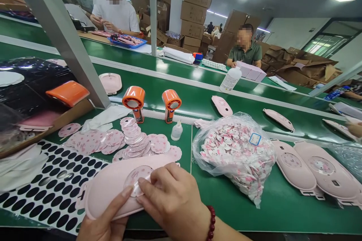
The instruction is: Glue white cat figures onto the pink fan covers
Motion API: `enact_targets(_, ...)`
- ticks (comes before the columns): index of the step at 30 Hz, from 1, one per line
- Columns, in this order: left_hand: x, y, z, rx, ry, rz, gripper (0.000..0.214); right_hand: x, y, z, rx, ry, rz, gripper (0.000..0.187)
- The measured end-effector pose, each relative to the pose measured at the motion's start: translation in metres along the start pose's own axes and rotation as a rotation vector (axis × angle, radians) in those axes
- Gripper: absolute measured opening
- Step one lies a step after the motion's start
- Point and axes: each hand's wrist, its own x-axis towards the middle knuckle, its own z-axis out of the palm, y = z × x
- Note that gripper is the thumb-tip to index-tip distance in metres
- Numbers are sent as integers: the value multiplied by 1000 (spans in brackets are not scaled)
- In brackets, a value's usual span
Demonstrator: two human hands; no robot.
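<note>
My left hand (pixel 106 216) grips the lower edge of a pale pink plastic shell (pixel 106 182), its thumb lying on the face. The shell is oblong with a slotted tab at its left end. A round patterned disc (pixel 137 176) sits in the shell's circular recess. My right hand (pixel 174 197), with a red bead bracelet at the wrist, pinches the disc's shiny right edge; the fingertips partly hide it. Just behind the shell lie loose stacks of similar pink patterned discs (pixel 132 135). A white sheet of black ovals (pixel 46 199) extends under the shell's left side.
Two orange handheld fans (pixel 134 99) and a small clear bottle (pixel 177 131) stand behind the discs. To the right are a plastic bag of cartoon-face pieces (pixel 234 150) and more pink shells (pixel 322 165). Several shells lie on the green conveyor (pixel 195 103). Co-workers sit beyond.
</note>
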Motion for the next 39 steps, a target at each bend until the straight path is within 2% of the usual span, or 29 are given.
enact_targets(5, -7, 5, 10, -71, 24, -137, 52, -9, -3, 7, -5, 50, -38, 24)
enact_targets(10, -11, 11, 17, -88, 36, -112, 49, -10, 0, 3, 54, -25, -78, 17)
enact_targets(13, -12, 11, 15, -46, 36, -111, 49, -7, 4, -2, 133, -20, -87, 15)
enact_targets(15, -13, 9, 11, -15, 8, -78, 61, -6, 7, -4, 203, 32, 17, 15)
enact_targets(17, -12, 6, 8, 26, -29, -14, 80, -6, 10, -3, 266, 81, 194, 21)
enact_targets(20, -10, 4, 5, 50, -44, 34, 97, -8, 9, 1, 354, 58, 383, 37)
enact_targets(26, -8, 5, 9, 11, -16, -47, 105, -11, 4, 2, 422, -21, 470, 52)
enact_targets(29, -8, 3, 8, 18, -35, -31, 102, -7, 9, -3, 564, -75, 632, 62)
enact_targets(33, -6, 2, 4, 57, -73, 11, 99, 1, 16, -10, 809, -167, 865, 41)
enact_targets(35, -5, 3, 5, 73, -95, 0, 99, 4, 17, -10, 867, -155, 901, 33)
enact_targets(39, -4, 10, 10, 77, -63, -29, 97, 6, 14, -5, 829, -101, 916, 33)
